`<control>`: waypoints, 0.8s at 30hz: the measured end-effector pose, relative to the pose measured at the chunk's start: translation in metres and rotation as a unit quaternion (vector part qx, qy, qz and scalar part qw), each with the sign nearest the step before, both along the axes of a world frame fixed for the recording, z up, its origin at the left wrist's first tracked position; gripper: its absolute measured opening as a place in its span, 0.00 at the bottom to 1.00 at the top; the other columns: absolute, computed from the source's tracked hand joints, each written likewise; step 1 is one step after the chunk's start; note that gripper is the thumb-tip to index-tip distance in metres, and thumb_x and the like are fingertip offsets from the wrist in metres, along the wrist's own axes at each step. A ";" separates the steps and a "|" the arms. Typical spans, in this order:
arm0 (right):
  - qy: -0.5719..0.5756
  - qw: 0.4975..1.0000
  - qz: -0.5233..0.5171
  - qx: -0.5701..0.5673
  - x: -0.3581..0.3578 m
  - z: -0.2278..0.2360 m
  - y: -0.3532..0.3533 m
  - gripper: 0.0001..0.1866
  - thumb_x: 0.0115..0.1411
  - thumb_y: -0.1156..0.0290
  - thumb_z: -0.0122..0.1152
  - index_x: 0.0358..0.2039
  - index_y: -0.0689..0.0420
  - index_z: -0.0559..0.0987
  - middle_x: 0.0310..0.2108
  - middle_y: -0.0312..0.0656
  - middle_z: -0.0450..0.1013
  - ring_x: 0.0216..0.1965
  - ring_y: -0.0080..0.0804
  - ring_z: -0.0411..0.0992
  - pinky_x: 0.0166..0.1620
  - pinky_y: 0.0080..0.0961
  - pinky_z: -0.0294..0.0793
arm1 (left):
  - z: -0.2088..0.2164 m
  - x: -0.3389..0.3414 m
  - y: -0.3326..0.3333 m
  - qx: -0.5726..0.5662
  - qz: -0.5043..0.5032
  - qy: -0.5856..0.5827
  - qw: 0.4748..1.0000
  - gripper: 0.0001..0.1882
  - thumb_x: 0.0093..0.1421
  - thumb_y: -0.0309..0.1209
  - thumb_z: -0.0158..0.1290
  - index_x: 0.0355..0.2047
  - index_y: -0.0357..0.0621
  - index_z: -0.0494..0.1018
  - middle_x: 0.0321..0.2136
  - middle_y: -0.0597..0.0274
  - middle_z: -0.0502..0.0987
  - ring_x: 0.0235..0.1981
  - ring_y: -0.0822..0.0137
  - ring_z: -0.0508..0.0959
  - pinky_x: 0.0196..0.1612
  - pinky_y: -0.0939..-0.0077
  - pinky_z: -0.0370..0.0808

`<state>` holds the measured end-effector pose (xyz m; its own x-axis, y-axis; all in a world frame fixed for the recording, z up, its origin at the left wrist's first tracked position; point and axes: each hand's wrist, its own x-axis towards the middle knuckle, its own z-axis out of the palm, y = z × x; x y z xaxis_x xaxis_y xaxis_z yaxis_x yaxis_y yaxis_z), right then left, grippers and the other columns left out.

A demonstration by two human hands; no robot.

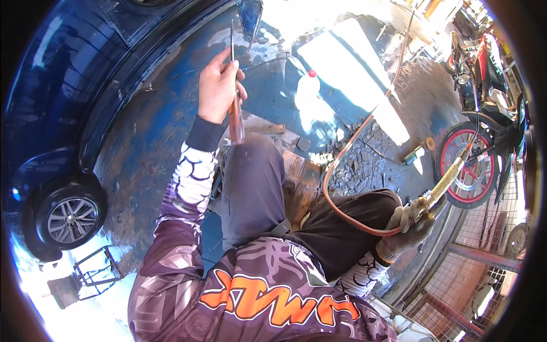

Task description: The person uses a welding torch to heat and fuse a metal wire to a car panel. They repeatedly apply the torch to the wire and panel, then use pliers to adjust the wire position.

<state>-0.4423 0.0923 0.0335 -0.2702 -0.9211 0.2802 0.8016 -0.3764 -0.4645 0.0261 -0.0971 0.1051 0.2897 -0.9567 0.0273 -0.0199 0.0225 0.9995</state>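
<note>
My bare left hand (pixel 219 85) is raised over my left knee, its fingers closed round a long, slim tool (pixel 236 122) with a reddish-brown lower end and a thin dark shaft pointing away from me. I cannot make out its exact kind. At the right, my right hand (pixel 405 228), in a worn grey glove, grips a wand-like hose tool (pixel 447 182). It has a pale yellowish wrapped barrel and a narrow orange-brown tip pointing to the upper right. A reddish-brown hose (pixel 336 176) loops over my right thigh to that hand.
A dark blue car (pixel 62 114) stands at the left. On the right is a motorcycle (pixel 481 114) with a pink-rimmed wheel, near wire mesh (pixel 444 273). Ahead lie a white panel (pixel 353 68), a red-capped bottle (pixel 308 88) and dark broken bits (pixel 370 154). A wooden block (pixel 299 196) sits between my legs.
</note>
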 end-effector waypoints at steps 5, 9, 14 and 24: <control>0.001 1.000 0.008 0.009 0.004 0.008 0.003 0.28 0.72 0.59 0.57 0.60 0.70 0.65 0.35 0.45 0.70 0.15 0.21 0.59 0.17 0.18 0.61 | -0.024 0.015 0.008 -0.025 0.034 0.013 0.999 0.24 0.73 0.30 0.50 0.67 0.43 0.68 0.29 0.64 0.75 0.13 0.74 0.74 0.15 0.79 0.69; -0.013 0.999 0.007 0.034 0.008 0.014 0.005 0.29 0.71 0.58 0.58 0.59 0.70 0.66 0.31 0.42 0.68 0.16 0.22 0.61 0.22 0.23 0.62 | -0.042 0.035 0.031 0.008 0.045 -0.025 0.999 0.22 0.73 0.29 0.51 0.66 0.44 0.70 0.28 0.62 0.76 0.14 0.73 0.76 0.14 0.79 0.68; -0.008 0.998 0.045 0.033 0.009 0.018 0.001 0.29 0.71 0.57 0.58 0.57 0.72 0.68 0.29 0.41 0.67 0.16 0.23 0.62 0.24 0.23 0.62 | -0.037 0.031 0.043 0.028 0.040 -0.024 0.999 0.24 0.72 0.29 0.53 0.67 0.45 0.70 0.27 0.61 0.77 0.14 0.73 0.77 0.15 0.80 0.68; 0.021 0.998 0.063 0.017 -0.003 0.013 0.000 0.27 0.70 0.59 0.60 0.54 0.74 0.69 0.25 0.35 0.63 0.16 0.19 0.62 0.18 0.19 0.54 | -0.091 0.074 0.065 0.009 0.056 -0.036 0.998 0.23 0.73 0.31 0.53 0.67 0.44 0.70 0.26 0.66 0.76 0.15 0.79 0.73 0.17 0.83 0.69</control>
